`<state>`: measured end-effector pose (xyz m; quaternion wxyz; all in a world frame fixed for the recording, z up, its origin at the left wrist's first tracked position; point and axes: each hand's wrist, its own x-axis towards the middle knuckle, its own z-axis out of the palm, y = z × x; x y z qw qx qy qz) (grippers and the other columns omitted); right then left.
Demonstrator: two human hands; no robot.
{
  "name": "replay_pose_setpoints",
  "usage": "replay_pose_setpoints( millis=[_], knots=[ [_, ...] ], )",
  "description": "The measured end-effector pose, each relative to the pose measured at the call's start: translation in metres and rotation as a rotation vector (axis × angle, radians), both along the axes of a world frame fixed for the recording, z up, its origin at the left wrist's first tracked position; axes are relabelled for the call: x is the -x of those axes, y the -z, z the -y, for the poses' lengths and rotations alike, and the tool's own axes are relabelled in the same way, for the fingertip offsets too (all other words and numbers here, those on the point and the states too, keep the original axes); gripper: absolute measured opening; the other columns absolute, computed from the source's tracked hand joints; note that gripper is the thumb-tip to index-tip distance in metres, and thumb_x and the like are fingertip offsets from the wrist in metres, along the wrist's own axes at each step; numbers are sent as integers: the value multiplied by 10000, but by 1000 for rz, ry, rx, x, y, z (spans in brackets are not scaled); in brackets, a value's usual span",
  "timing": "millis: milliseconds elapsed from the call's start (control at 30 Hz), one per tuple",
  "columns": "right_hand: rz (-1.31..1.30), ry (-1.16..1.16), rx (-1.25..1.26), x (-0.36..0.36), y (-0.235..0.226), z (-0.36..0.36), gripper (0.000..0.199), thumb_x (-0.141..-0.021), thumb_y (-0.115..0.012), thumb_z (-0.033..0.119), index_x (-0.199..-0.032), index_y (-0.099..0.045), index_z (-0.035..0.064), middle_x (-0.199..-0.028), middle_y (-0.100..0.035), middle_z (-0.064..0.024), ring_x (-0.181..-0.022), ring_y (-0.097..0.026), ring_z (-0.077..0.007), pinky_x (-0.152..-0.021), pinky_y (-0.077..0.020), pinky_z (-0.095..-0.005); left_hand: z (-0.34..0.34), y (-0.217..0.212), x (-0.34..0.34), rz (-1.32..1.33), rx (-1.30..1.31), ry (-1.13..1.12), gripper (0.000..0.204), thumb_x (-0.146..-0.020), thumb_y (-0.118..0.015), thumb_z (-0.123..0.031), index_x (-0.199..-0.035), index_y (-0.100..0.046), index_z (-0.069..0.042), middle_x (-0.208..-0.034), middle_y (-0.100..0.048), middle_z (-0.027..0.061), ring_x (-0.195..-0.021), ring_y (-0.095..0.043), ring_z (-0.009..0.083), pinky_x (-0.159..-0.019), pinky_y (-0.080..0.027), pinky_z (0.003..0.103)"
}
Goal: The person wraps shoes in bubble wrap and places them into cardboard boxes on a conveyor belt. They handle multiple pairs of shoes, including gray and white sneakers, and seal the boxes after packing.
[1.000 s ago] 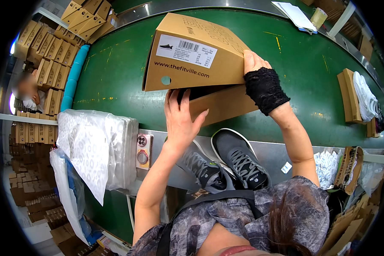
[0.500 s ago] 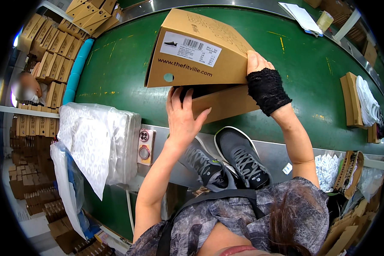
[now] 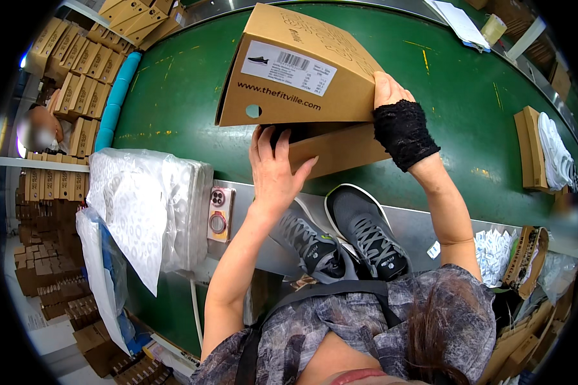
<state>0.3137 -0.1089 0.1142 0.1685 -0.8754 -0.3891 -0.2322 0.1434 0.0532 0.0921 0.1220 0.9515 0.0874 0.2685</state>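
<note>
A brown cardboard shoe box (image 3: 340,151) lies on the green conveyor belt (image 3: 173,96), its hinged lid (image 3: 295,70) lifted. My right hand (image 3: 392,96), in a black lace wrist cover, holds the lid's right edge up. My left hand (image 3: 273,170) rests flat against the front wall of the box, fingers reaching under the lid. Two grey sneakers (image 3: 340,240) with black laces lie on the metal ledge between the box and my body.
A stack of white tissue paper in plastic (image 3: 144,205) and a pink phone (image 3: 219,213) sit left of the sneakers. Flat cardboard boxes (image 3: 77,70) are stacked at far left near another person (image 3: 35,128). Another box with white shoes (image 3: 546,151) lies at right.
The lid has swung a little higher and toward me under my right hand. My left hand stays at the box front.
</note>
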Motion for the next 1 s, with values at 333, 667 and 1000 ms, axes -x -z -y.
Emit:
replay_pose_setpoints(
  millis=[333, 667, 1000],
  knots=[
    [-707, 44, -911, 27, 132, 97, 342, -766, -594, 45, -1098, -514, 40, -1022, -571, -65, -895, -546, -195, -730, -476, -347, 5, 74, 30, -243, -187, -148, 554, -647, -701, -426, -960, -545, 3, -1170, -425, 199, -1235, -282, 342, -955, -232, 601],
    [-1926, 48, -1527, 45, 191, 157, 242, -733, -605, 143, -959, -580, 60, -960, -631, -101, -901, -593, -262, -665, -463, -374, 12, 71, 80, -166, 58, -89, 523, -815, -560, -402, -1145, -480, -5, -1260, -401, 173, -1230, -314, 344, -969, -271, 544],
    [-1560, 123, -632, 110, 115, 153, 352, -835, -582, 305, -1081, -560, 55, -926, -632, -103, -777, -628, -178, -615, -452, -234, 50, 73, 276, -26, 397, -517, 424, -809, -610, -252, -1109, -486, 20, -1111, -508, 201, -1038, -491, 344, -902, -391, 391]
  ],
)
